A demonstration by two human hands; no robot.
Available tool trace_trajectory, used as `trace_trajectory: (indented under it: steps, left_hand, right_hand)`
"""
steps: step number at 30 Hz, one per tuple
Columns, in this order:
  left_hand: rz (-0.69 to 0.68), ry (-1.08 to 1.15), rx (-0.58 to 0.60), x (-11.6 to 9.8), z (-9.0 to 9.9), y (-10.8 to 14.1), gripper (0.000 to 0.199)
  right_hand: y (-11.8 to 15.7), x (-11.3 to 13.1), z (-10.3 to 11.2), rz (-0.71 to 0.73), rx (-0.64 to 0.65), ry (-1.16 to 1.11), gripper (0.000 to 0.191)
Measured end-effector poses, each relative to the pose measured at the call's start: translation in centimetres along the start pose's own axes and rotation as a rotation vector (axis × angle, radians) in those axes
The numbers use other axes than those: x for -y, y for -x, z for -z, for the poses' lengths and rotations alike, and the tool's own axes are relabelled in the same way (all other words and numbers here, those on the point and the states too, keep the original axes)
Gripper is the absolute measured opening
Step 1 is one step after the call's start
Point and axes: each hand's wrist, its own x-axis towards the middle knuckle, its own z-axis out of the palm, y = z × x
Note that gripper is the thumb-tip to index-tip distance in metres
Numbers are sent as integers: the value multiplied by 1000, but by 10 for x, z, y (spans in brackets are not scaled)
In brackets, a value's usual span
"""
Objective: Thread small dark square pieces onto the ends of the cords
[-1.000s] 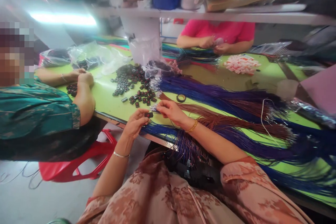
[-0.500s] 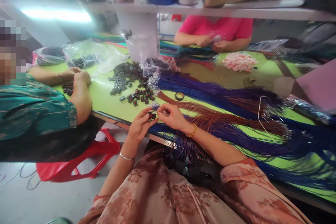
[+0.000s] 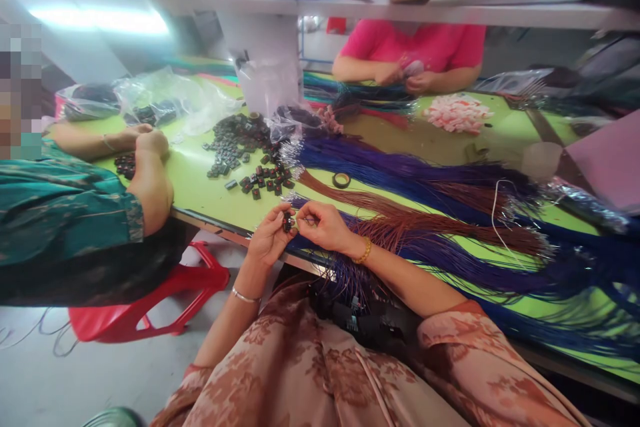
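At the table's near edge, my left hand [image 3: 271, 235] is closed on a small black plastic connector housing [image 3: 288, 221] with a red spot on it, held between thumb and fingers. Right beside it, my right hand [image 3: 324, 225] is pinched on what looks like a thin wire, its end at the housing; fingers partly hide it. Under and past my right wrist lie bundles of blue wires [image 3: 440, 260] and brown wires [image 3: 395, 213] with bare silvery ends. A pile of similar black housings [image 3: 263, 180] rests on the green tabletop ahead of my left hand.
A roll of black tape [image 3: 341, 180] lies among the wires. Pale pink pieces [image 3: 457, 113] form a heap farther back. One co-worker in a green top [image 3: 75, 207] sits left, another in a pink top [image 3: 415, 47] across. A red stool [image 3: 150, 307] stands left, and a shelf [image 3: 450, 11] spans above.
My left hand has turned the black housing more upright, and its red-marked face shows more. Both hands stay close together at nearly the same place; the camera view has shifted slightly.
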Motion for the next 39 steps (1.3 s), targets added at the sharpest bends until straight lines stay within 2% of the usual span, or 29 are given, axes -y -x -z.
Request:
trace_trajectory:
  steps: [6, 13, 18, 23, 30, 35, 39]
  left_hand:
    - [-27, -7, 28, 2, -1, -1, 29]
    - [-79, -69, 29, 3, -1, -1, 29]
    - [-157, -129, -65, 6, -6, 1, 38]
    - [-244, -199, -203, 17, -9, 0, 33]
    - [-265, -232, -269, 16, -9, -2, 38]
    - [-292, -288, -289, 24, -9, 1, 37]
    - [-258, -251, -265, 24, -2, 1, 34]
  right_hand:
    - [1, 4, 1, 41, 7, 54, 10]
    - [2, 3, 0, 127, -23, 112, 7]
    - [3, -2, -3, 239, -53, 183, 7]
    - [2, -11, -7, 334, -36, 303, 8]
    - [3, -12, -9, 250, 5, 256, 9]
    - [7, -10, -15, 177, 33, 297, 7]
    - [-4, -13, -2, 55, 126, 171, 16]
